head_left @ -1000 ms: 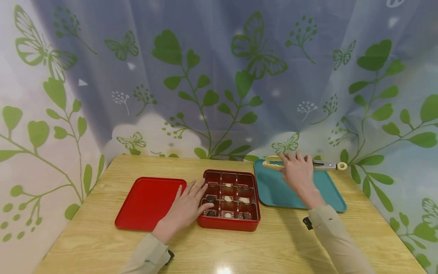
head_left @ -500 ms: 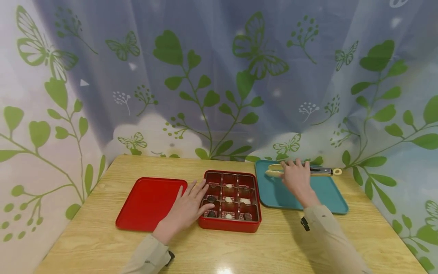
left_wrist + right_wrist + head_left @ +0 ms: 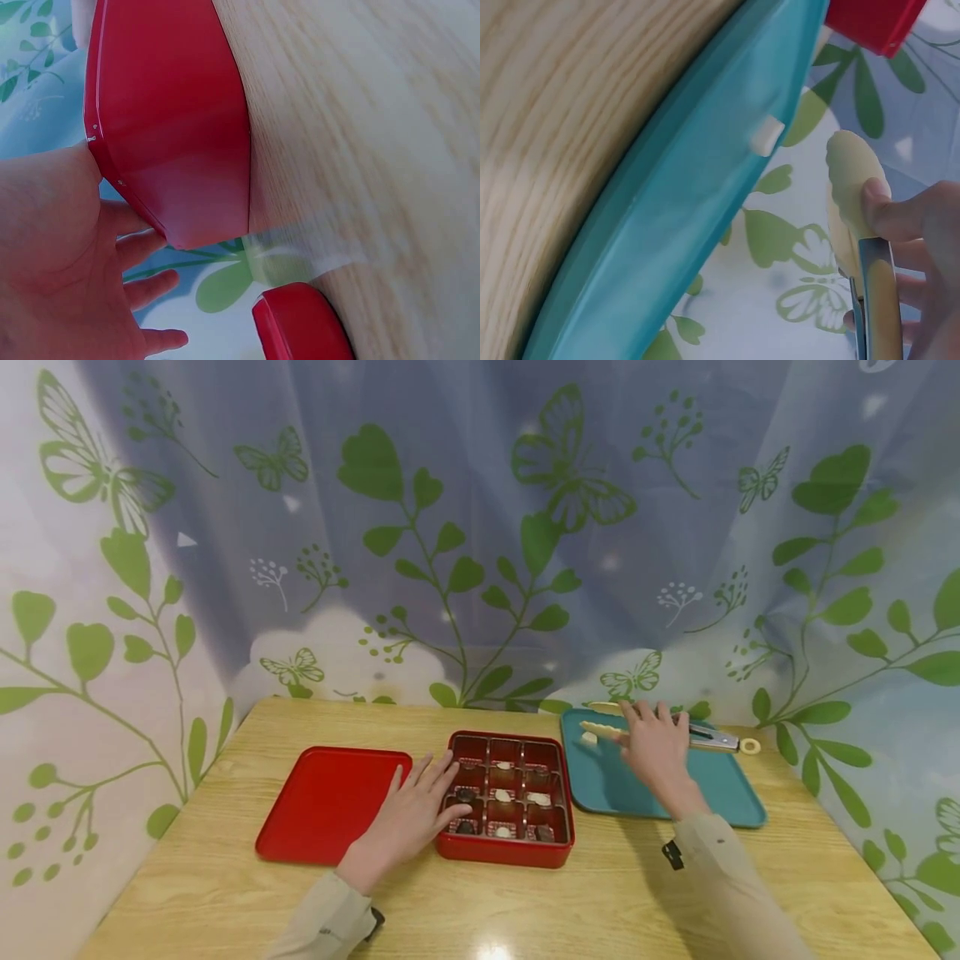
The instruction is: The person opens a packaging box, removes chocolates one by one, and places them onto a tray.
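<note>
My right hand [image 3: 658, 752] grips a pair of tongs [image 3: 881, 300] with cream scalloped tips, held above the teal tray [image 3: 652, 789]. The tongs' tips stand apart with nothing between them. A small white piece [image 3: 589, 737] lies on the tray near its back left, just below the tips; it also shows in the right wrist view. My left hand [image 3: 408, 810] has its fingers spread and touches the left rim of a red square box [image 3: 502, 853]. Clear dividers split the box into several compartments holding small dark and white pieces that look like chocolates.
A flat red lid [image 3: 322, 802] lies on the wooden table [image 3: 480, 910] left of the box, partly behind my left hand. A curtain [image 3: 480, 552] printed with leaves and butterflies hangs close behind the table. The teal tray stands close to the box's right side.
My right hand lowered the tongs to the tray, then lifted them slightly with the tips parted. The white piece now shows on the tray. My left hand has stayed put.
</note>
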{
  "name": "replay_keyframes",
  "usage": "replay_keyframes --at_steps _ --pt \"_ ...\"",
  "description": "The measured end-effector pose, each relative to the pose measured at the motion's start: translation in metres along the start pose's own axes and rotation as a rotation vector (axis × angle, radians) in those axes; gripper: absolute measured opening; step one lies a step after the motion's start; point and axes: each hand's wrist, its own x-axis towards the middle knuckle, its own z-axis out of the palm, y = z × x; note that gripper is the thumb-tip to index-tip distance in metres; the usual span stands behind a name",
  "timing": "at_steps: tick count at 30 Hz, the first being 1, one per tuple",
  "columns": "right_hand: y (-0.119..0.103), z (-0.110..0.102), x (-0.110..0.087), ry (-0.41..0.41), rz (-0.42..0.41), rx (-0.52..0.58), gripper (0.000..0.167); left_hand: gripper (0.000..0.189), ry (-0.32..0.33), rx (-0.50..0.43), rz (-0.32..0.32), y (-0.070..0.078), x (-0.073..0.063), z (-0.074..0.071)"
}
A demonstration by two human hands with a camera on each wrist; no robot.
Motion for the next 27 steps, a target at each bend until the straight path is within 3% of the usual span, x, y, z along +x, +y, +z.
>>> replay_keyframes --at_steps 8,16,27 --pt "-0.005 -0.011 -0.01 0.134 -0.044 0.013 0.061 0.071 -0.005 -0.001 0.003 0.0 0.0 -0.001" --pt "-0.017 -0.02 -0.013 0.119 -0.08 0.018 0.06 0.071 -0.001 -0.009 0.003 0.001 0.0 0.0" --pt "-0.065 -0.036 -0.013 0.177 -0.285 -0.05 0.058 0.071 -0.001 -0.004 0.004 0.002 0.0 -0.001"
